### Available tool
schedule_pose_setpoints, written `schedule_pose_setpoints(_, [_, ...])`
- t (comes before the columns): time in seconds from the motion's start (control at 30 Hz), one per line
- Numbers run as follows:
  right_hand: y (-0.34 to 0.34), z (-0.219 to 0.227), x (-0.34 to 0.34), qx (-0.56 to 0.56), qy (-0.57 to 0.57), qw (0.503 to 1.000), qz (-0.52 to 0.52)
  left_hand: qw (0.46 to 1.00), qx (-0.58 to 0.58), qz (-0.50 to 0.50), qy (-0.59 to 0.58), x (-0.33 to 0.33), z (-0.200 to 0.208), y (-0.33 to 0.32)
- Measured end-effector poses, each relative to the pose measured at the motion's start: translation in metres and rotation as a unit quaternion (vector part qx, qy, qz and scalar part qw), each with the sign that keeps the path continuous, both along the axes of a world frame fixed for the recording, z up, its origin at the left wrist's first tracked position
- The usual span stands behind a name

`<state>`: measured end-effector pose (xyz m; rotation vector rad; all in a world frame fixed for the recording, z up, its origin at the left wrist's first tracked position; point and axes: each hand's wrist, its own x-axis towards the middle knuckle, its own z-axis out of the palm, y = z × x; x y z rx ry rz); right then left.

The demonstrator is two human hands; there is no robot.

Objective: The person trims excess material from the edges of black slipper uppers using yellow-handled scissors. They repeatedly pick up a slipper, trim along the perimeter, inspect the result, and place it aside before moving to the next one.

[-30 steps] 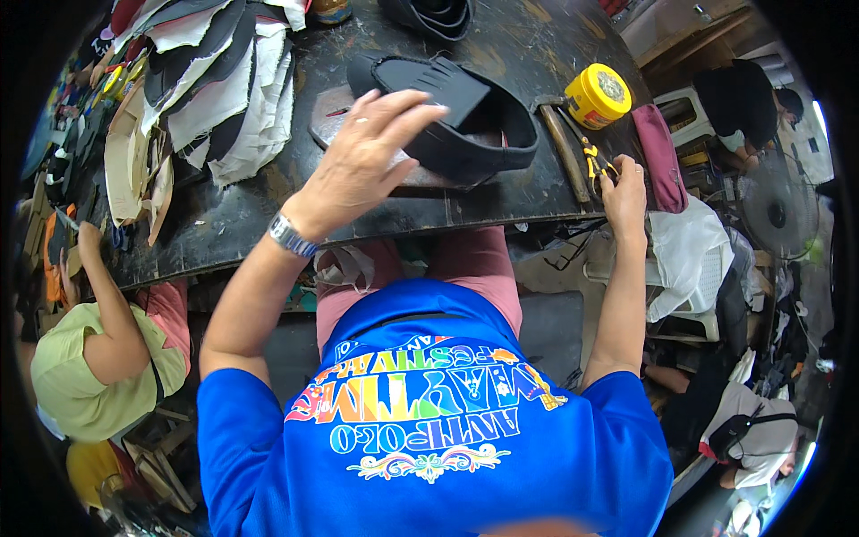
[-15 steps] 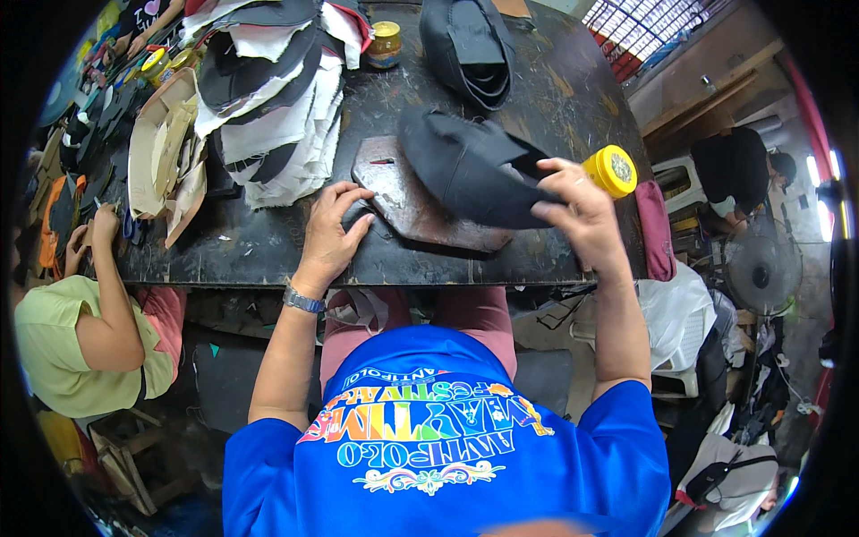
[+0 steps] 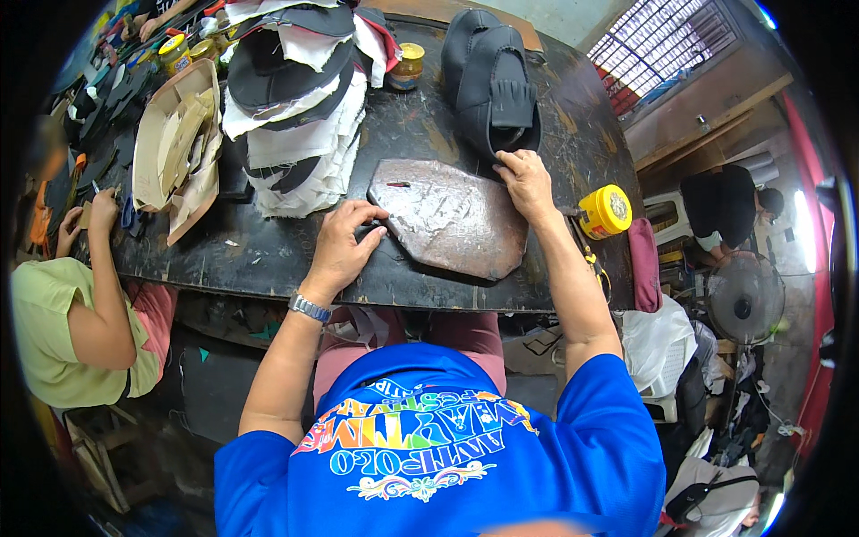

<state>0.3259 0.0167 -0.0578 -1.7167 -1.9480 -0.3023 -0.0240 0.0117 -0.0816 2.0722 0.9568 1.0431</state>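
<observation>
My right hand (image 3: pixel 526 182) is closed on the near end of a black shoe upper (image 3: pixel 499 89), pinching its rim between thumb and fingers. This upper lies on another black upper (image 3: pixel 468 43) at the far side of the table. In front of me rests a worn, many-sided board (image 3: pixel 452 219) with a shiny patch and a small slot. At its left edge is my left hand (image 3: pixel 343 243), thumb and fingers apart, fingertips touching the board, with nothing seen in it. A yellow jar (image 3: pixel 607 212) stands right of my right forearm.
Stacked black pieces with white cloth (image 3: pixel 300 134) rise at the left, beside a box of tan pieces (image 3: pixel 179 143). Another jar (image 3: pixel 407 65) stands behind. A maroon pouch (image 3: pixel 644 264) hangs at the table's right edge. A co-worker in a light green top (image 3: pixel 67 327) sits at the left.
My right hand has carried the black upper from over the board to the far side, onto the other upper. The board is uncovered. My left hand stays by its left edge.
</observation>
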Motion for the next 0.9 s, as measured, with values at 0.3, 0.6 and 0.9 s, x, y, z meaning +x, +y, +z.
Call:
schedule_pose_setpoints(0.3, [0.038, -0.008, -0.011, 0.004, -0.068, 0.993, -0.093, 1.000, -0.004, -0.003, -0.005, 0.000, -0.003, 0.003])
schedule_pose_setpoints(0.6, [0.053, 0.065, -0.045, 0.052, 0.116, 0.991, 0.031, 0.995, 0.021, 0.040, 0.092, 0.001, 0.001, -0.006])
schedule_pose_setpoints(0.9, [0.178, 0.153, -0.137, -0.046, 0.467, 0.849, 0.243, 0.993, 0.029, 0.051, 0.101, 0.001, 0.003, -0.004])
